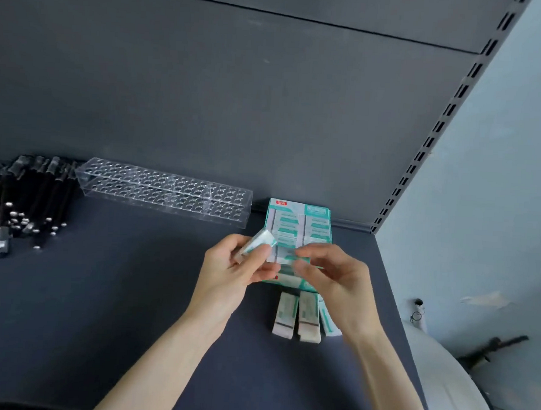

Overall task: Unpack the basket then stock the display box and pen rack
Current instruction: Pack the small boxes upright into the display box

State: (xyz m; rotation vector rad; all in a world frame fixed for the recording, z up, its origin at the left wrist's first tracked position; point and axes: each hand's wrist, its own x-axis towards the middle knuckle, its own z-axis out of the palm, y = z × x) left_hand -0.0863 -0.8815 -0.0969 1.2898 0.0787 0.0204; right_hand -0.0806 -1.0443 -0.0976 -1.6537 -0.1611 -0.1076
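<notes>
- Fingers (pixel 259 255) of left hand (pixel 230 272) curled round eraser (pixel 255 245)
- right hand (pixel 331 272) pinching second eraser (pixel 283 259) over display box (pixel 300 219)
- three erasers (pixel 300 314) lying just before box

Reading the dial from the left hand (pixel 230 272), pinching an eraser (pixel 257 245), and the right hand (pixel 331 278), pinching a second eraser (pixel 286 259): bare shelf (pixel 98 305) is lying open from 7 to 9 o'clock. Beyond 9 the black pens (pixel 19 202) are piling up, with the clear pen rack (pixel 165 195) standing just beside them at 10. The display box (pixel 299 225) is blocking 12, three loose erasers (pixel 300 316) are lying at 6, and the slotted upright (pixel 442 126) is closing off 2.
</notes>
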